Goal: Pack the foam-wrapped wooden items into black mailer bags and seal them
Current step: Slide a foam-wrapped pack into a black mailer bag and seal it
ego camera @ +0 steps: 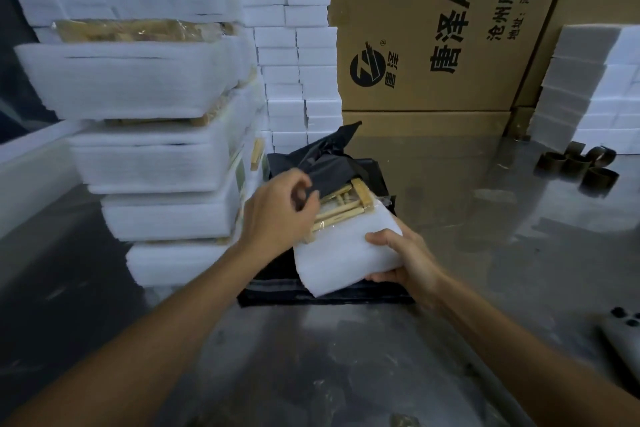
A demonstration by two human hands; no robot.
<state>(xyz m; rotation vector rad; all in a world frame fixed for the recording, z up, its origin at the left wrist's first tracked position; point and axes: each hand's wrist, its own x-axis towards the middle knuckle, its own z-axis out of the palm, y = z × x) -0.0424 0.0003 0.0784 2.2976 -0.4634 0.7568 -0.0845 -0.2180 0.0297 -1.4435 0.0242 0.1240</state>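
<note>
A foam-wrapped wooden item [341,248] lies at the centre of the table, its wooden slats showing at the far end under clear film. My right hand [407,258] grips the near right corner of its white foam. My left hand [280,211] pinches the edge of a black mailer bag [323,163], whose open mouth is lifted over the far end of the item. A flat pile of black mailer bags [325,295] lies beneath them.
A tall stack of foam-wrapped items [152,156] stands at the left. White foam blocks [298,62] are piled behind, with more [595,90] at the right. Cardboard cartons [433,28] line the back. Empty tape cores [575,165] and a phone [623,336] lie on the right.
</note>
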